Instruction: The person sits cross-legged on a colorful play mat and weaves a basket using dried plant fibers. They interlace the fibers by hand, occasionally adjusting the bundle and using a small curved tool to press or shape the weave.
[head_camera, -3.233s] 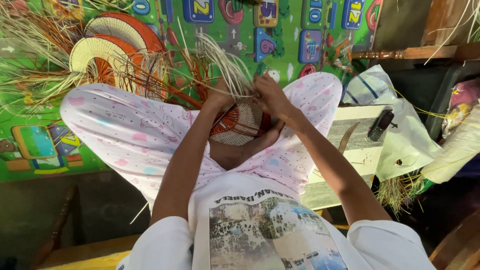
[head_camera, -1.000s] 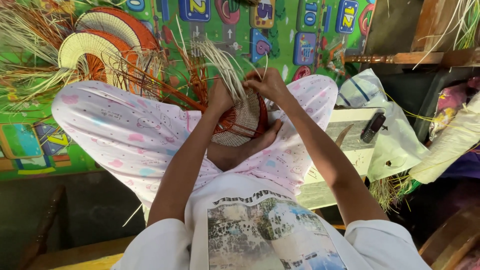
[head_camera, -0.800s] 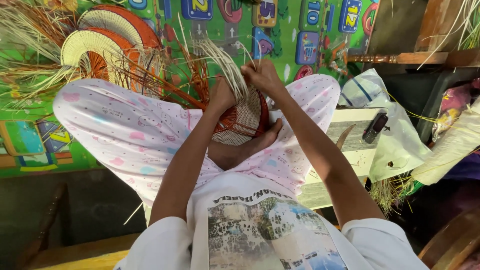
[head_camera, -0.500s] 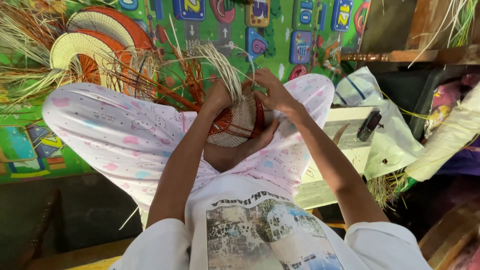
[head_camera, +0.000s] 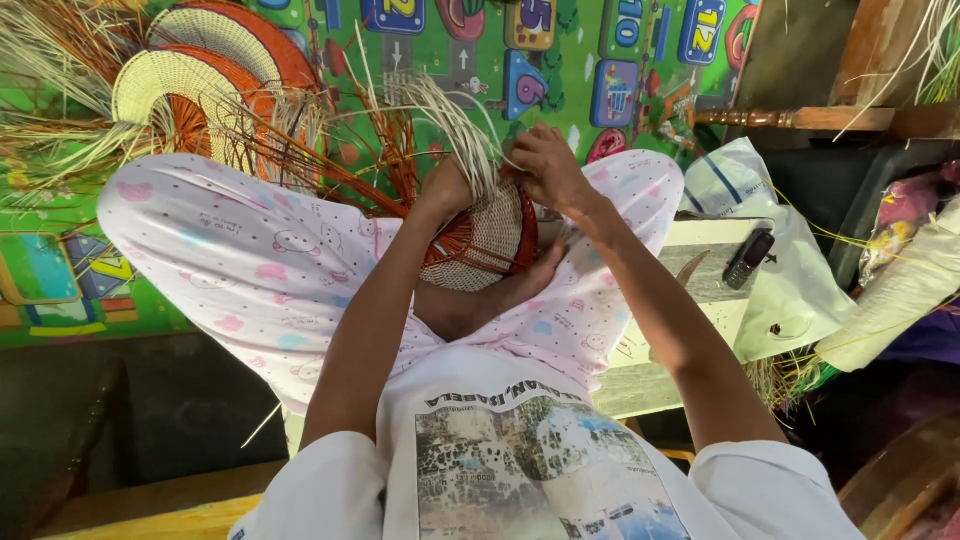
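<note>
- Woven straw, pale tan with a reddish-brown rim: that's the half-made round basket piece (head_camera: 487, 238) sitting in the person's lap, resting against a bare foot (head_camera: 505, 295) between the knees.
- Left hand (head_camera: 447, 190) is on the upper left edge of the weave, fingers closed around it where the loose strands come out.
- Right hand (head_camera: 545, 165) is at the top edge just beside the left, fingers pinched on the pale loose strands (head_camera: 450, 115) that fan up and away from the piece.
- Longer reddish-brown strands (head_camera: 330, 170) stick out to the left over one knee.
- Pants are pale pink pajama ones (head_camera: 240, 260) with small prints, legs crossed on a green play mat (head_camera: 560, 50) with coloured tiles.
- Finished-looking fan-shaped woven pieces (head_camera: 190, 75), tan and orange, lie on the mat up to the left, well apart from the hands, next to a heap of raw straw (head_camera: 50, 110).
- Off to the right there's a dark mobile phone (head_camera: 748, 258) on a white plastic bag (head_camera: 790, 290).
</note>
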